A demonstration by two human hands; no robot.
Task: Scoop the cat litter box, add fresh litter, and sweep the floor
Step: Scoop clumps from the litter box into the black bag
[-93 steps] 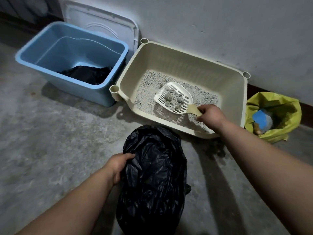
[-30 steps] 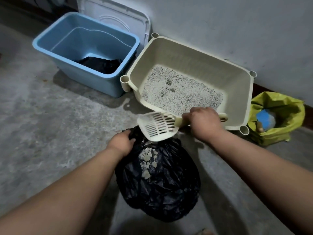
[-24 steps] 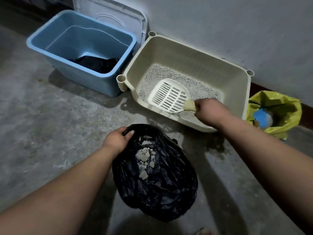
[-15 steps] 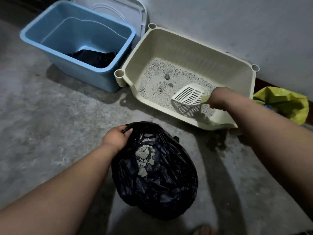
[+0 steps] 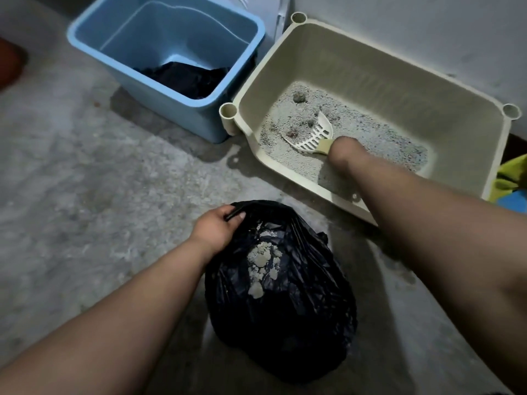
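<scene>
Down on the grey concrete floor (image 5: pixel 85 209), the beige rectangular plastic litter box (image 5: pixel 385 69) sat against the wall, and that floor was what stood to suffer: a scoop lifted too quickly, or carried tilted over the low front rim, would likely have shed grit across it and made more sweeping. The crumpled black plastic rubbish bag (image 5: pixel 285 332) lay just in front of the box with its mouth held open only by the left hand (image 5: pixel 218 228), which pinched the rim; a slack pinch would probably have let the mouth fold shut and sent the load onto the outside. The right hand (image 5: pixel 343 151) gripped the handle of the white slotted plastic scoop (image 5: pixel 315 136), whose blade was dug tilted into the grey litter (image 5: pixel 379 138). A push too deep could have broken the small dark clumps (image 5: pixel 299 96) into crumbs that fall through the slots. Against half a second earlier, the scoop had dropped from hovering level above the near right of the litter to biting in further left, towards those clumps. The bag, the hand on its rim and the pale lumps (image 5: pixel 261 259) inside it looked unchanged.
</scene>
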